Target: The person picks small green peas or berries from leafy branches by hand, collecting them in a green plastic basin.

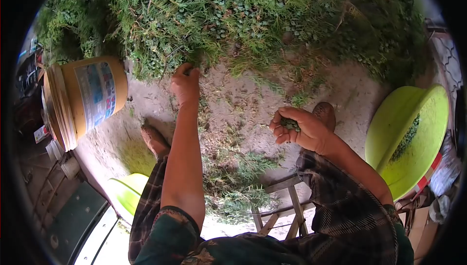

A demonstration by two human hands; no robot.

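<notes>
My left hand reaches to the near edge of a large heap of cut evergreen branches. Its fingers are pinched together against the foliage, and what they hold is hidden. Small blue-green cones dot the scale-like sprays. Palm up and fingers curled, my right hand holds a small handful of green cones above the floor, to the left of a lime-green basin. More cones lie inside that basin.
A yellow bucket with a label stands at left. Another lime-green container is beside my left leg. Loose sprigs litter the concrete floor between my shoes. Below them shows a wooden frame. Bags and cardboard sit at lower right.
</notes>
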